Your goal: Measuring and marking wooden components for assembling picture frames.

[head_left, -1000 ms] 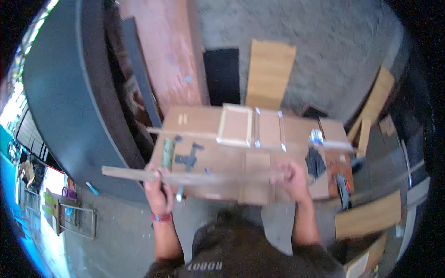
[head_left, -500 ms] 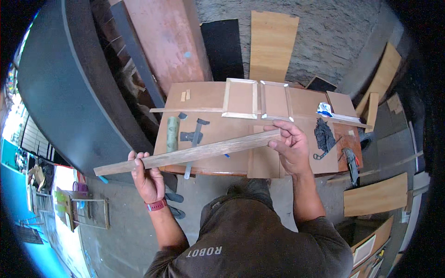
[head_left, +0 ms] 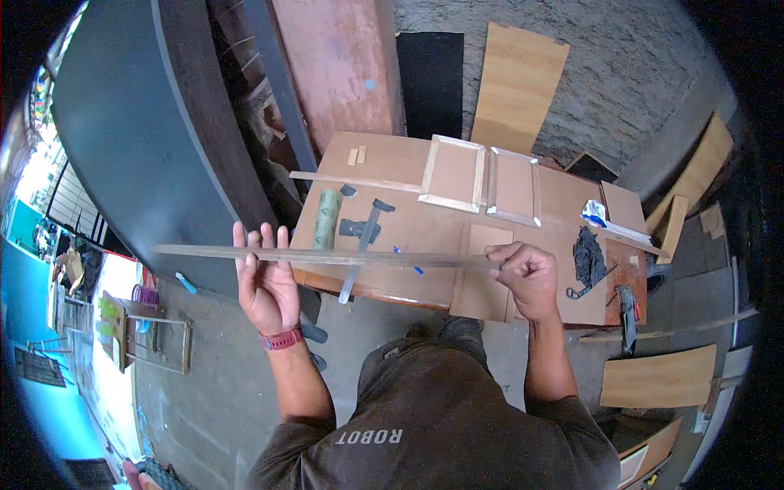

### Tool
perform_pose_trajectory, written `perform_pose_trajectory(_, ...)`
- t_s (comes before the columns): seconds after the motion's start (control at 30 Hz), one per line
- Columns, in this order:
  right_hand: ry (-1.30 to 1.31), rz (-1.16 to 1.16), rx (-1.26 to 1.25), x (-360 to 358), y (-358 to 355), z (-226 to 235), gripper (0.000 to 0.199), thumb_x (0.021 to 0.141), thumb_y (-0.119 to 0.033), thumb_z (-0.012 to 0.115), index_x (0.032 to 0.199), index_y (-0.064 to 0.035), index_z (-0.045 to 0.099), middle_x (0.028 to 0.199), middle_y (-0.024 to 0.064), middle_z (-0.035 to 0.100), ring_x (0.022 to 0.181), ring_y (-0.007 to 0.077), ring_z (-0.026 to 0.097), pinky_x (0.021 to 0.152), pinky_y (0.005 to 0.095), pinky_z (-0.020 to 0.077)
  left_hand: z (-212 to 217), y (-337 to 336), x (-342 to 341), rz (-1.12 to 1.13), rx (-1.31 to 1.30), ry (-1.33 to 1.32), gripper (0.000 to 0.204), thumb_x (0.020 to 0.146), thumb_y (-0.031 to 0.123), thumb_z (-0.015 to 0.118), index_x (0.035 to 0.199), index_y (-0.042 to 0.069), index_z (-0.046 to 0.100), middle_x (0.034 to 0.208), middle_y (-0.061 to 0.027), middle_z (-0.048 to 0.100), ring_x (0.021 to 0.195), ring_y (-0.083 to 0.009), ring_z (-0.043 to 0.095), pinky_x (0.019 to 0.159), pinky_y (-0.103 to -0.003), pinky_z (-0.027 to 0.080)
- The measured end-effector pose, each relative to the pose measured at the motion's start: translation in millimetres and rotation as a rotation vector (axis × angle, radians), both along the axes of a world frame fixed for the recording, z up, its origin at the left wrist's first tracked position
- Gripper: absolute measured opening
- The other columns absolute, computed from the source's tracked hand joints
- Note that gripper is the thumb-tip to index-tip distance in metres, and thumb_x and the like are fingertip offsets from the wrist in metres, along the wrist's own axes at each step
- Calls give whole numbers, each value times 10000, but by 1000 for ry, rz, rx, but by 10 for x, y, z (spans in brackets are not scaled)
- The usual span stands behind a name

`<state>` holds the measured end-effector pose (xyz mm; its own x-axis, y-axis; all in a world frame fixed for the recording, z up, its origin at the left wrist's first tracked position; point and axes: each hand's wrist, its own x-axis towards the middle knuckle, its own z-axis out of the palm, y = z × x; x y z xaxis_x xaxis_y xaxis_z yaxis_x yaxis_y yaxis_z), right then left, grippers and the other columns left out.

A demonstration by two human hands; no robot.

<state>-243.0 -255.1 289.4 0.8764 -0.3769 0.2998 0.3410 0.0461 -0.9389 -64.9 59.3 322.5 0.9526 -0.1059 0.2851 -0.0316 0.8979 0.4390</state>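
A long, thin wooden strip (head_left: 367, 259) is held almost level above the near part of the table, its narrow side toward me. My left hand (head_left: 273, 302) grips it toward the left end, thumb in front and fingers stretched up behind. At the right end, my right hand (head_left: 531, 282) pinches it between thumb and curled fingers. Beneath the strip lie a metal ruler (head_left: 349, 286), a green cylinder (head_left: 327, 216) and a cardboard piece (head_left: 482, 286). Farther back are two light wooden frames, the left one (head_left: 449, 202) and the right one (head_left: 536, 192).
A cardboard-covered table (head_left: 392, 155) carries a thin wood strip (head_left: 351, 181), crumpled black material (head_left: 588, 253) and a clamp-like black tool (head_left: 627, 314). Boards, including a plywood panel (head_left: 518, 86), lean on the wall. Left stands a large dark curved panel (head_left: 122, 122).
The wooden strip has turned from its broad face to its narrow side and tilted to nearly level. My right hand has dropped, and my left fingers have straightened. The view has shifted.
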Motion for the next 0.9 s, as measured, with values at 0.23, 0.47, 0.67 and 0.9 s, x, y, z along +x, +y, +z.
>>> perform_pose_trajectory(0.23, -101, 3, -287, -8, -58, -46, 239, 689, 186, 656, 770, -17, 560, 955, 133, 632, 1032, 220, 584, 885, 345, 491, 56, -43, 21, -107, -166, -67, 704, 748, -43, 452, 1427, -11, 269, 1200, -137, 560, 1241, -286, 475, 1162, -524, 185)
perform_pose_trajectory(0.47, 10, -143, -269, -26, 47, 79, 331, 674, 191, 665, 915, -22, 584, 1063, 80, 499, 992, 147, 518, 875, 267, 441, 62, -120, -1, -162, -235, -128, 723, 734, -58, 412, 1438, 37, 277, 1434, -206, 378, 1356, -313, 340, 1161, -563, 137)
perform_pose_trajectory(0.67, 53, -130, -247, -72, 78, 51, 339, 674, 179, 673, 941, -16, 593, 1059, 66, 493, 978, 122, 505, 823, 225, 430, 56, -114, -40, -162, -218, -141, 747, 734, -63, 409, 1453, 46, 239, 1448, -211, 352, 1368, -312, 317, 1168, -549, 130)
perform_pose_trajectory(0.9, 115, -172, -335, -125, 80, -60, 363, 659, 155, 685, 973, -16, 621, 1008, 50, 523, 969, 136, 526, 826, 230, 416, 28, -119, -114, -170, -183, -117, 727, 753, -62, 389, 1454, 53, 235, 1431, -227, 367, 1353, -336, 335, 1173, -521, 165)
